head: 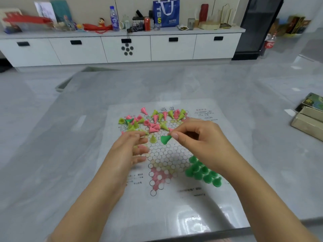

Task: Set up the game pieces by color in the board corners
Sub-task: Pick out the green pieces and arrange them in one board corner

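A paper game board (167, 159) printed with circles lies on the grey table. My right hand (199, 138) pinches a dark green cone piece (165, 139) between thumb and fingertip above the board's middle. My left hand (129, 151) hovers over the board's left side with fingers loosely spread, holding nothing that I can see. A yellow-green cone (153, 139) stands between the two hands. Several dark green pieces (201, 170) are grouped in the near right corner. A mixed heap of pink and yellow-green pieces (153, 119) covers the far part of the board.
Game boxes (309, 117) sit at the table's right edge. A white cabinet (122, 48) with bottles, a can and a blue bag stands across the floor. The table's near edge runs just below the board.
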Demonstrator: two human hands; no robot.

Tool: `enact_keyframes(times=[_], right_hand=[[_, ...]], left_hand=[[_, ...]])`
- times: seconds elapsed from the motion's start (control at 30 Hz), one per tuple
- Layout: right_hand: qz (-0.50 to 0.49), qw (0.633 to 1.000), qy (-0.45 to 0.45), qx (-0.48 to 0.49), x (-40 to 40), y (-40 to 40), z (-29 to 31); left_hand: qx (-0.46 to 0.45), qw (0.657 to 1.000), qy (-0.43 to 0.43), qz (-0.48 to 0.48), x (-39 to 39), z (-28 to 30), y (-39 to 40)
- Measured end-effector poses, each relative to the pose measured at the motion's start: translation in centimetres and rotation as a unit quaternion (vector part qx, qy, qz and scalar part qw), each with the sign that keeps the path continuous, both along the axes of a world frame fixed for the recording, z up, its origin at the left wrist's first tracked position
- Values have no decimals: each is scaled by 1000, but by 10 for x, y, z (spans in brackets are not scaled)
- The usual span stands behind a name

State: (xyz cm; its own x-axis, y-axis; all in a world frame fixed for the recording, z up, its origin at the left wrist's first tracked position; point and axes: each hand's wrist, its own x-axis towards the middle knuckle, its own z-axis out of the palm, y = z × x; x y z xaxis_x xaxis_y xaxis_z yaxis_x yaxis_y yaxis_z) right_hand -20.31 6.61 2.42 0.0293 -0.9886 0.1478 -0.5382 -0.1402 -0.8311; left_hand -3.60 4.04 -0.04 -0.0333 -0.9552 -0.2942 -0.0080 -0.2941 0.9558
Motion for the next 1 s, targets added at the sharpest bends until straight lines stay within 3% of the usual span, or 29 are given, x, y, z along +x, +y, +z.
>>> enact_keyframes(times=[0.1, 0.23, 0.3, 0.43, 0.53, 0.6, 0.73, 0.8, 0.9, 1.0], right_hand=[[-68, 997, -34, -8, -15, -1, 9], [-128, 989, -66, -16, -29, -1, 16], [-132, 988, -72, -15, -33, 1, 17], [-142, 987, -72, -21, -41, 1, 16], [-142, 985, -89, -28, -46, 0, 17], [-143, 985, -95, -31, -49, -1, 17], [-143, 985, -94, -35, -52, -3, 16], [-139, 985, -93, -34, -52, -3, 16], [-137, 987, -78, -25, -53, -4, 13], [-123, 992, -38, 1, -53, -5, 8]], left_hand=[[-112, 976, -178, 53, 14, 10, -16], [-206, 916, -343, 8, 18, 24, -64], [-209, 884, -417, -38, 18, 27, -93], [-162, 774, -596, -139, 17, 16, -134], [-123, 719, -657, -191, 10, 4, -143], [-109, 702, -673, -205, 7, -3, -146], [-124, 685, -691, -198, 5, -12, -151], [-140, 695, -681, -184, 7, -9, -149], [-196, 753, -614, -133, 8, 11, -133], [-237, 854, -461, -44, 8, 34, -94]])
